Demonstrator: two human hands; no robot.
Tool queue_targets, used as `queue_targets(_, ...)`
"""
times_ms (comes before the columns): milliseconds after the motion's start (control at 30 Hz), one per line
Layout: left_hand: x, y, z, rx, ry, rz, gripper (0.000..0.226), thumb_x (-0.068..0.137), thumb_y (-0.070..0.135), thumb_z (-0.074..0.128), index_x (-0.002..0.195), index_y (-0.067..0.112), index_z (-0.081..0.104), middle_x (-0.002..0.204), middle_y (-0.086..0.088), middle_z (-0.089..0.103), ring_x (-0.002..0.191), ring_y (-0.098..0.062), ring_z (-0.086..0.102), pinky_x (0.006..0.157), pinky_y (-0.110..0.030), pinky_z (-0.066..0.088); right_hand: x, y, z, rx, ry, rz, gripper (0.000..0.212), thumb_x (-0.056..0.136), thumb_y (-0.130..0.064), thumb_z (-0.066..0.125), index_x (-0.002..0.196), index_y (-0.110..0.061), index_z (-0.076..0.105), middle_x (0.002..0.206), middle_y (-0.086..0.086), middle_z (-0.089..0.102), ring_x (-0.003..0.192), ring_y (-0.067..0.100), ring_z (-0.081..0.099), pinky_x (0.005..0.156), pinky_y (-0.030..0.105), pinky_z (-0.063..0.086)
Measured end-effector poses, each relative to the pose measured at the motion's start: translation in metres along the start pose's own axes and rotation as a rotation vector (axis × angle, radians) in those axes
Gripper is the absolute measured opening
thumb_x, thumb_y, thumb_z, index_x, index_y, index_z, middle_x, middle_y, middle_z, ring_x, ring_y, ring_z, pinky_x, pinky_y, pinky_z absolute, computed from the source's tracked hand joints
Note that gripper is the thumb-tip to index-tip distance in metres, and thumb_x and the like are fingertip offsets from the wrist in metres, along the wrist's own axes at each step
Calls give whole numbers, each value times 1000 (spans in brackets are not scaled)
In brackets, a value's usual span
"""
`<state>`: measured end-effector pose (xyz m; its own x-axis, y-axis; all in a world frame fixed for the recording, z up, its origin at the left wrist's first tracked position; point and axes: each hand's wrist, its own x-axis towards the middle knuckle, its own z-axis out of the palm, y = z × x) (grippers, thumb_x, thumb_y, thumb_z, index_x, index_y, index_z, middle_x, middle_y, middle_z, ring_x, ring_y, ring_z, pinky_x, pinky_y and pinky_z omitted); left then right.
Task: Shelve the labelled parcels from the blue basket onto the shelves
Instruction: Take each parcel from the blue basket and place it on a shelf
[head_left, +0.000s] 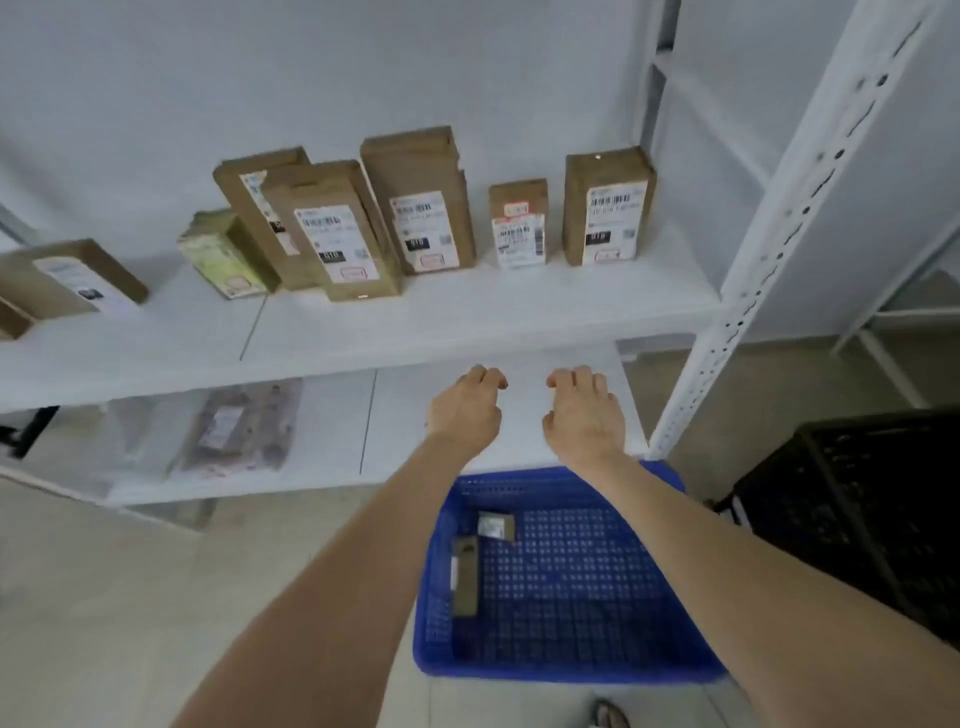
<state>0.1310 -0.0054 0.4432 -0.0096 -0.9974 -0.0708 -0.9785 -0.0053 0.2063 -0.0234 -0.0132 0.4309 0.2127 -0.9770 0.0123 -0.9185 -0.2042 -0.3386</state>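
A blue basket (597, 654) sits on the floor below me, holding two small brown labelled parcels: a flat one (497, 526) and a long narrow one (465, 576). Both my arms reach forward over the basket. My left hand (465, 410) and my right hand (584, 410) hover side by side, palms down, over the lower white shelf (431, 384). Neither hand holds anything and the fingers are loosely curled. On the upper shelf (467, 312) several brown labelled parcels stand upright, among them one at the far right (608, 205).
A clear bagged parcel (234, 431) lies on the lower shelf at left. A white perforated upright post (779, 223) bounds the shelves on the right. A black crate (862, 514) stands on the floor right of the basket. A brown box (67, 278) lies flat at far left.
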Motion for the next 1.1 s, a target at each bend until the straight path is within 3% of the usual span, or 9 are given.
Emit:
queue_targets(233, -10, -33, 174, -17, -378, -210, 41, 92, 9, 48, 133, 13, 41, 133, -7, 41, 111, -27, 52, 80, -40, 51, -20, 59, 167, -16, -386, 106, 55, 95, -22, 51, 144, -18, 25, 139, 7, 31, 125, 27, 34, 94, 35, 41)
queue_targets(367, -22, -66, 274, -47, -479, -333, 43, 94, 12, 46, 136, 15, 38, 133, -6, 41, 113, -27, 52, 78, -37, 45, -30, 81, 272, 67, -561, 214, 60, 96, -22, 50, 147, -19, 20, 145, 6, 24, 130, 26, 31, 95, 36, 42)
queue_targets(433, -30, -89, 328, -44, -549, -386, 46, 94, 8, 44, 138, 14, 35, 135, -7, 39, 117, -27, 50, 86, -38, 44, -34, 88, 332, 141, -641, 278, 58, 96, -23, 50, 147, -18, 23, 146, 6, 26, 129, 26, 33, 94, 37, 44)
queue_targets(633, -42, -161, 482, -34, -697, -398, 64, 92, 4, 43, 148, 5, 13, 151, -17, 18, 126, -32, 42, 94, -40, 47, -40, 92, 514, 427, -878, 477, 63, 99, -30, 47, 152, -16, 16, 155, 10, 26, 90, 22, 57, 73, 34, 48)
queue_targets(733, -42, -185, 540, -91, -679, -478, 62, 94, 8, 44, 148, 6, 15, 152, -18, 19, 128, -34, 41, 97, -40, 44, -43, 91, 581, 550, -942, 541, 58, 101, -32, 43, 152, -18, 19, 154, 7, 31, 116, 25, 54, 82, 30, 44)
queue_targets(833, -35, -198, 590, -148, -701, -555, 61, 95, 9, 43, 149, 11, 14, 152, -16, 16, 132, -35, 36, 97, -44, 42, -43, 97, 630, 685, -962, 657, 52, 102, -29, 41, 151, -19, 24, 153, 6, 32, 122, 24, 48, 84, 27, 41)
queue_targets(933, -31, -207, 627, -168, -665, -586, 59, 96, 14, 42, 148, 8, 16, 156, -17, 4, 141, -35, 21, 109, -44, 31, -41, 107, 663, 838, -959, 805, 50, 102, -27, 41, 150, -19, 29, 153, 5, 31, 128, 24, 43, 97, 32, 42)
queue_targets(1033, -31, -209, 648, -39, -800, -607, 61, 98, 23, 36, 151, 16, 8, 158, -8, -11, 146, -31, -8, 114, -53, 10, -38, 115, 680, 898, -962, 890, 46, 103, -32, 38, 147, -19, 34, 147, 4, 38, 127, 26, 46, 95, 36, 45)
queue_targets(1100, -34, -204, 654, -39, -788, -587, 60, 98, 22, 34, 152, 22, 9, 159, -2, -10, 145, -30, -12, 111, -63, 5, -37, 120, 684, 913, -965, 894, 46, 103, -38, 34, 145, -19, 34, 148, 3, 37, 128, 23, 43, 92, 34, 43)
